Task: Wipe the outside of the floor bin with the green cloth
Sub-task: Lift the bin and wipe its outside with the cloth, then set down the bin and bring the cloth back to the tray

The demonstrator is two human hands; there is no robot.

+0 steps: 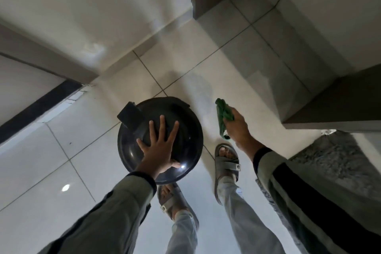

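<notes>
Floor bin: a round black bin (pixel 181 121) with a glossy domed lid stands on the pale tiled floor (pixel 51 156), seen from straight above, close to where the floor meets the white wall (pixel 92 16).
Pedal: a black rectangular part (pixel 131 118) juts from the bin's upper-left rim, toward the wall.
Left hand: the left hand (pixel 157 146) lies flat on the lid with fingers spread wide, palm down, gripping nothing; a light glints on the lid just beside the wrist.
Right hand: the right hand (pixel 240 128) is closed around the green cloth (pixel 223 114), held in the air to the right of the bin and apart from it.
Green cloth: bunched in the fist, its loose ends sticking out above and below the fingers; it touches neither bin nor floor.
Sleeves: both arms wear grey-green sleeves with dark cuffs; the right one carries a dark stripe.
Feet: grey strapped sandals, the left sandal (pixel 171 202) just under the bin's near rim, the right sandal (pixel 226 163) on the floor between bin and rug.
Surroundings: a grey shaggy rug (pixel 334 150) lies at the floor's right edge beside a brown cabinet (pixel 340 101).
</notes>
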